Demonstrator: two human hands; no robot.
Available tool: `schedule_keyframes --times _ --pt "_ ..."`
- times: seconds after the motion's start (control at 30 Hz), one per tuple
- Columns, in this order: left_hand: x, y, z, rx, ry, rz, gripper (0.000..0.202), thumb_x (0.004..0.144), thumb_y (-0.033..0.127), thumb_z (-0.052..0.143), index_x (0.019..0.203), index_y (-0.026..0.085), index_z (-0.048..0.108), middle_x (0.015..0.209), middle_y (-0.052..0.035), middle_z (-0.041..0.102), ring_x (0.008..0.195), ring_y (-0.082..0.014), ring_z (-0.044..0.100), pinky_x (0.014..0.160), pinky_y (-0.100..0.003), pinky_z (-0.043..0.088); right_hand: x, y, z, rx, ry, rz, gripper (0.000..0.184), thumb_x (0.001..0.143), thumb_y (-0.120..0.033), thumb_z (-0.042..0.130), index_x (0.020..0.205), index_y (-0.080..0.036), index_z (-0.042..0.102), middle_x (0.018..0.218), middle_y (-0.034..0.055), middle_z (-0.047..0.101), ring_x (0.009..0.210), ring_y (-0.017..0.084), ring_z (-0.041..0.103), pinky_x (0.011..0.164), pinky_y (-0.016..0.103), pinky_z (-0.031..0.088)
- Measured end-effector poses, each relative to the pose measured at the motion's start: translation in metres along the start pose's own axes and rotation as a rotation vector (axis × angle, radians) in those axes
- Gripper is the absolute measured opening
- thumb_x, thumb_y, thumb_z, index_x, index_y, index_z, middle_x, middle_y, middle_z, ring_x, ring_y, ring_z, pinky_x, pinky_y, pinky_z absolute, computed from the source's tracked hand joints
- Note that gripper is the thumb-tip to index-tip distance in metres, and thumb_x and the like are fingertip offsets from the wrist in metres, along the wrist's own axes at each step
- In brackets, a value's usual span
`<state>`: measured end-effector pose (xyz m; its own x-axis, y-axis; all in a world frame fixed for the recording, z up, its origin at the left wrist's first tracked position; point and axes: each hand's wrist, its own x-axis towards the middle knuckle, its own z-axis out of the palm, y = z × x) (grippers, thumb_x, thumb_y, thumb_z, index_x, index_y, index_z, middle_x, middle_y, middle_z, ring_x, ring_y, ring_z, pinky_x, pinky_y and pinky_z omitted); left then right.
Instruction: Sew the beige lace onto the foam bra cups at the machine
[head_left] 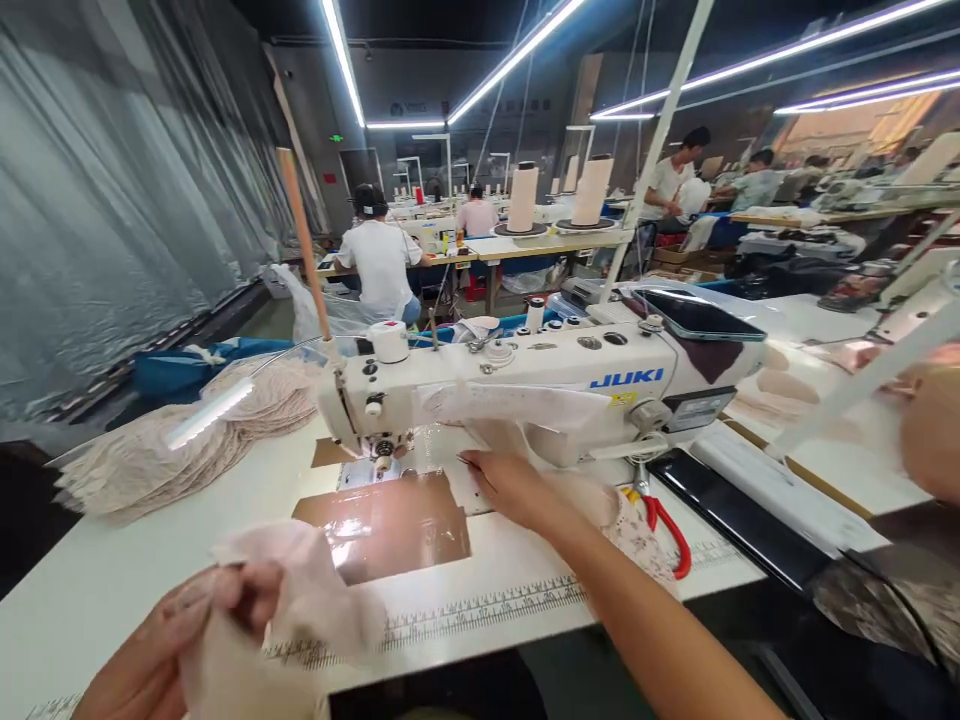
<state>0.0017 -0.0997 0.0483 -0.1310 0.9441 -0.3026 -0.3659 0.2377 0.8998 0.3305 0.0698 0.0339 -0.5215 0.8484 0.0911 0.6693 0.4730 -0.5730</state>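
Note:
At the lower left, my left hand (217, 610) is closed on a pale pink fabric piece (300, 580), which is blurred and hangs in front of the table edge. My right hand (506, 485) is over the bed of the white sewing machine (465, 380), right of the needle. Its fingers are drawn together; what they hold, if anything, is unclear. Just behind it, pale cloth (502, 435) lies under the machine arm. A shiny brown plate (397, 525) covers the table before the presser foot (384, 460), which has no cloth visible under it.
Stacked pale fabric pieces (180, 440) lie left of the machine. Red-handled scissors (667, 535) and patterned cloth (637, 535) sit beside my right forearm. A phone (701, 315) rests on the machine. A printed ruler (487, 605) runs along the front edge. Other people work farther back.

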Motion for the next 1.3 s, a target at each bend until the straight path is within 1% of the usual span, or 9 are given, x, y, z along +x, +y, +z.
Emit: schedule_keyframes --times 0.1,0.23,0.43,0.57,0.77,0.93,1.0,1.17,1.3 --pt "0.002 0.005 0.002 0.232 0.012 -0.029 0.031 0.073 0.040 0.076 0.097 0.022 0.072 0.091 -0.0034 0.072 0.080 -0.0188 0.065 0.070 -0.024 0.054 -0.029 -0.029 0.010 0.202 -0.088 -0.128 0.040 0.098 -0.039 0.037 0.122 -0.020 0.061 0.108 0.0079 0.069 0.099 0.023 0.063 0.084 0.032 0.046" --pt "0.000 -0.004 0.022 0.281 -0.235 -0.127 0.057 0.073 0.039 0.077 0.125 0.022 0.059 0.085 -0.0043 0.071 0.075 -0.0194 0.065 0.068 -0.027 0.052 -0.044 -0.071 0.039 0.566 -0.205 -0.208 0.054 0.097 -0.054 0.032 0.085 -0.019 0.071 0.086 0.0053 0.069 0.099 0.023 0.061 0.084 0.031 0.045" --pt "-0.007 -0.014 0.021 0.437 -0.467 -0.045 0.038 0.076 0.043 0.073 0.099 0.013 0.067 0.082 -0.0038 0.066 0.072 -0.0150 0.059 0.063 -0.021 0.045 -0.034 -0.112 0.073 0.917 -0.408 -0.062 0.040 0.082 -0.052 0.062 0.096 -0.016 0.072 0.066 -0.0013 0.056 0.063 0.012 0.050 0.060 0.023 0.038" --pt "0.000 -0.015 0.012 0.554 -0.503 -0.024 0.038 0.072 0.049 0.073 0.079 0.012 0.065 0.063 0.0007 0.057 0.055 -0.0118 0.050 0.052 -0.021 0.040 -0.025 -0.130 0.080 1.050 -0.411 -0.139 0.038 0.075 -0.050 0.070 0.066 -0.013 0.068 0.067 -0.0009 0.052 0.063 0.011 0.045 0.057 0.022 0.034" --pt "0.017 -0.005 0.003 0.633 -0.511 0.100 0.062 0.073 0.041 0.074 0.130 0.024 0.054 0.129 -0.0082 0.057 0.125 -0.0290 0.044 0.102 -0.036 0.037 -0.014 -0.112 0.082 0.824 -0.286 -0.116 0.032 0.085 -0.044 0.058 0.090 -0.016 0.074 0.061 -0.0003 0.057 0.060 0.013 0.049 0.058 0.025 0.040" --pt "0.017 0.000 -0.003 0.556 -0.517 -0.054 0.036 0.086 0.046 0.059 0.108 0.017 0.063 0.084 -0.0034 0.067 0.075 -0.0174 0.060 0.065 -0.024 0.045 -0.021 -0.063 0.057 0.020 0.059 0.021 0.019 0.086 -0.025 0.056 0.094 -0.019 0.073 0.101 0.0132 0.067 0.098 0.029 0.056 0.085 0.042 0.043" --pt "0.011 0.001 0.007 0.563 -0.529 0.023 0.031 0.090 0.045 0.054 0.095 0.015 0.065 0.078 -0.0026 0.065 0.069 -0.0141 0.057 0.061 -0.022 0.042 -0.027 -0.062 0.052 0.063 0.088 0.019 0.020 0.082 -0.023 0.062 0.100 -0.017 0.070 0.122 0.0164 0.058 0.111 0.031 0.051 0.091 0.044 0.041" --pt "0.007 0.003 0.037 0.713 -0.489 0.400 0.027 0.093 0.035 0.050 0.096 0.016 0.069 0.083 -0.0048 0.068 0.076 -0.0163 0.061 0.069 -0.024 0.046 -0.029 -0.107 0.069 0.921 -0.455 -0.169 0.046 0.069 -0.038 0.078 0.109 -0.020 0.062 0.101 0.0033 0.062 0.094 0.019 0.057 0.082 0.029 0.045" --pt "0.026 -0.006 0.029 0.946 -0.216 0.684 0.029 0.095 0.029 0.043 0.111 0.019 0.065 0.108 -0.0078 0.068 0.101 -0.0210 0.061 0.089 -0.031 0.048 -0.027 -0.122 0.092 1.240 -0.682 0.029 0.036 0.068 -0.044 0.077 0.085 -0.015 0.064 0.073 -0.0015 0.057 0.066 0.011 0.052 0.061 0.022 0.043"
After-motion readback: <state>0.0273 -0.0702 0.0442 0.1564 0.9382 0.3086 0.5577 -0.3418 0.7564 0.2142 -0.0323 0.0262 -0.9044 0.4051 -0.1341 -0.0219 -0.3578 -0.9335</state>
